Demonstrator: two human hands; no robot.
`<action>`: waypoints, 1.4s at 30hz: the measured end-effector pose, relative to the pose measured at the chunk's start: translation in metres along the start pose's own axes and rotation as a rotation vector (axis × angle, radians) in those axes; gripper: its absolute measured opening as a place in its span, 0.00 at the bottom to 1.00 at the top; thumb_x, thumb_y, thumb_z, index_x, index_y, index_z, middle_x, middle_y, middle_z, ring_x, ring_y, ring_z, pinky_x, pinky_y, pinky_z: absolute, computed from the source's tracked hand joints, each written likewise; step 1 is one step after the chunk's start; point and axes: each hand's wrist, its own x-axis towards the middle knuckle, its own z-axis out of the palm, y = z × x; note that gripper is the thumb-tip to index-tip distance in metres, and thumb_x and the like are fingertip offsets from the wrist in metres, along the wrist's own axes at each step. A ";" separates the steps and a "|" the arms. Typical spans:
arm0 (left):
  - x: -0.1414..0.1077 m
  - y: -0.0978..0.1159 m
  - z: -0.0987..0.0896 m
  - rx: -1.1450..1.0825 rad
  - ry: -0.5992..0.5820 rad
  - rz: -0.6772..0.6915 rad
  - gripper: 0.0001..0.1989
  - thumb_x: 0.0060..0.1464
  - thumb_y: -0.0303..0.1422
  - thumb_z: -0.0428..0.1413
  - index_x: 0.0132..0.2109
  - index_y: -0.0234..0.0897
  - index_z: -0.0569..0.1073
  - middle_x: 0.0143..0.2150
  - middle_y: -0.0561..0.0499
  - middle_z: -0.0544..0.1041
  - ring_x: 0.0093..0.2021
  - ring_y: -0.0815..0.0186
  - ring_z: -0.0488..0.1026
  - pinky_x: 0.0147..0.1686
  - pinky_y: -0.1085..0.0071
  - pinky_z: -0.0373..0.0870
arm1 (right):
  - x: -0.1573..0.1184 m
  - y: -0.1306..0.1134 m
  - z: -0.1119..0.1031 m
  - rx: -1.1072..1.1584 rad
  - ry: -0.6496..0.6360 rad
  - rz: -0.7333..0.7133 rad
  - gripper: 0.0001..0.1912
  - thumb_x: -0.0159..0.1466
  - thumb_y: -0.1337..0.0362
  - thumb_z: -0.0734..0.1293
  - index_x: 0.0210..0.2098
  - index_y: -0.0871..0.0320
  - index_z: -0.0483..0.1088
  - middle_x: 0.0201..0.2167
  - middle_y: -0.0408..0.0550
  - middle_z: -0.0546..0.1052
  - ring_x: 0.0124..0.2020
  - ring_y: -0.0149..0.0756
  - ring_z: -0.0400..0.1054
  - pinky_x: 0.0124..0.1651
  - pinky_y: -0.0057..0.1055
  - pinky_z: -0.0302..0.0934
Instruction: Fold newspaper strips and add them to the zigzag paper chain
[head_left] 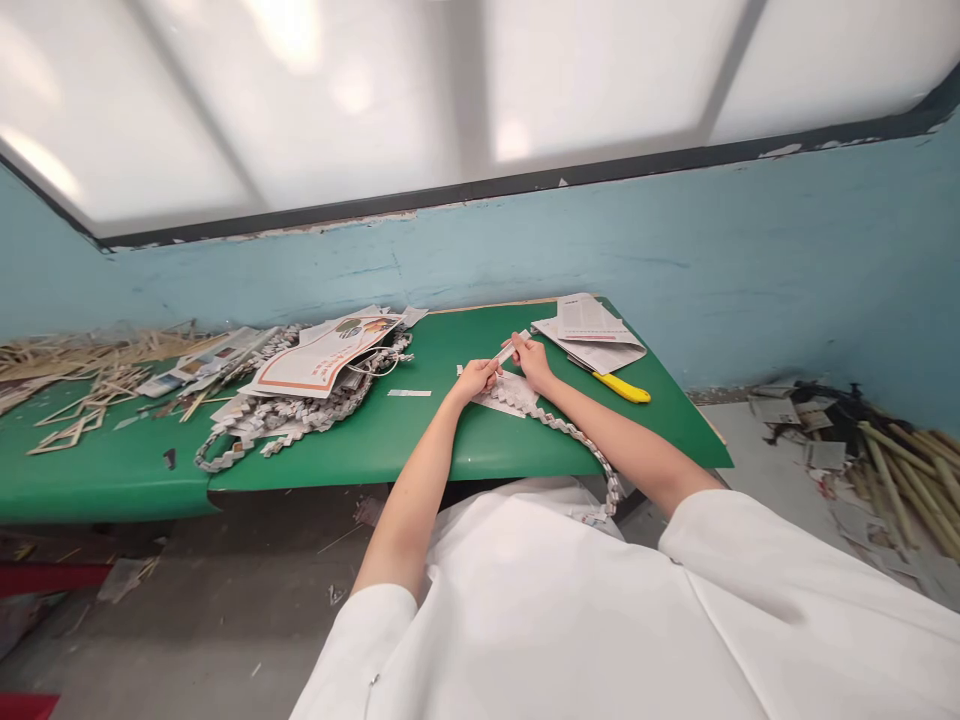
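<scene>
Between my two hands, above the green table (420,440), is a narrow folded paper strip (507,352). My left hand (478,380) pinches its lower left end. My right hand (531,362) has its fingers closed on the upper right end. Just below the hands a woven paper chain (562,424) runs right over the table edge and hangs down by my lap. A piece of paper (514,396) lies under the start of the chain. Left of my hands a short loose strip (409,393) rests flat on the table.
A heap of folded paper chains (300,412) with a printed paper bag (322,355) on top is at left, thin wooden sticks (90,400) beyond. Folded newspapers (592,330) and a yellow-handled cutter (624,387) lie at right. Bamboo poles (907,480) are on the floor.
</scene>
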 end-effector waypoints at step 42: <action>-0.006 0.017 0.002 -0.133 0.333 0.092 0.22 0.60 0.35 0.62 0.58 0.29 0.79 0.37 0.44 0.84 0.24 0.73 0.68 0.22 0.76 0.62 | 0.011 -0.001 -0.010 0.099 -0.035 0.060 0.11 0.60 0.57 0.68 0.38 0.56 0.75 0.22 0.42 0.72 0.22 0.31 0.60 0.29 0.30 0.56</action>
